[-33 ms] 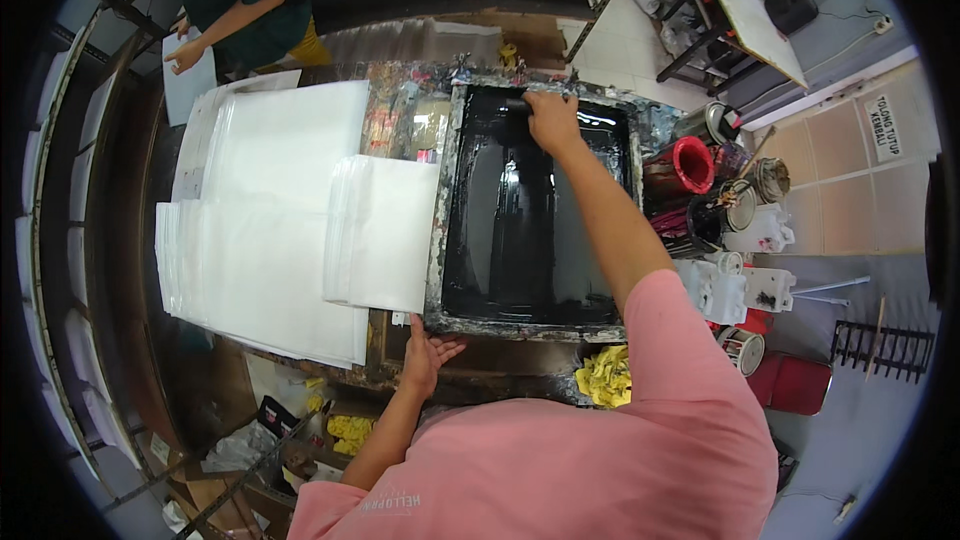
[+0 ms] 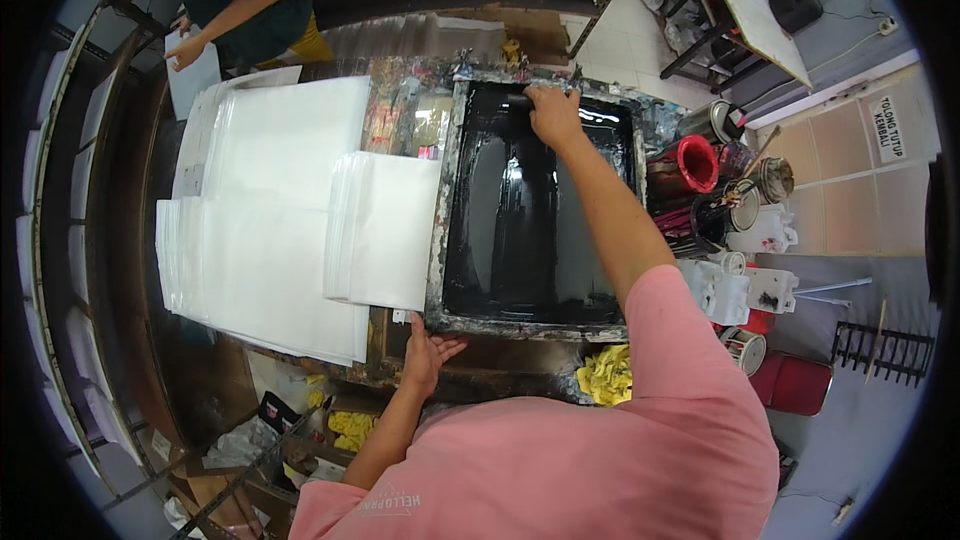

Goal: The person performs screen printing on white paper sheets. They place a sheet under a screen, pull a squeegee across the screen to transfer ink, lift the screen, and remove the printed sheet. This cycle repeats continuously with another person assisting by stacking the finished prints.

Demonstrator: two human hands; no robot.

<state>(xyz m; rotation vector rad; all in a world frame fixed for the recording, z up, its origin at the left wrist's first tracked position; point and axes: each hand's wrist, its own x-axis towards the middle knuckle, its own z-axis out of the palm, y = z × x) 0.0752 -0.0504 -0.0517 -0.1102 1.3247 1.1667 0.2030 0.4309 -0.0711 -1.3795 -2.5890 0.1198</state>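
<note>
A screen-printing frame [image 2: 437, 270] with worn, ink-stained edges lies before me, its mesh coated with glossy black ink [image 2: 527, 230]. My right hand [image 2: 556, 118] reaches to the far end of the mesh, its fingers closed round a dark bar that looks like a squeegee and is mostly hidden. At the frame's near left corner is my left hand [image 2: 426, 358], palm turned up and fingers stretched out, its thumb close against the edge. Just left of the frame lies a small stack of white sheets [image 2: 385, 230], partly over larger white sheets [image 2: 265, 250].
Ink cans, among them a red-rimmed one [image 2: 697, 164], crowd the right side beside white plastic containers [image 2: 712, 290]. Crumpled yellow cloth [image 2: 605, 375] sits near the table's front edge. At the far left, another person [image 2: 235, 0] handles a pale sheet [image 2: 193, 75]. A rack [image 2: 45, 190] stands left.
</note>
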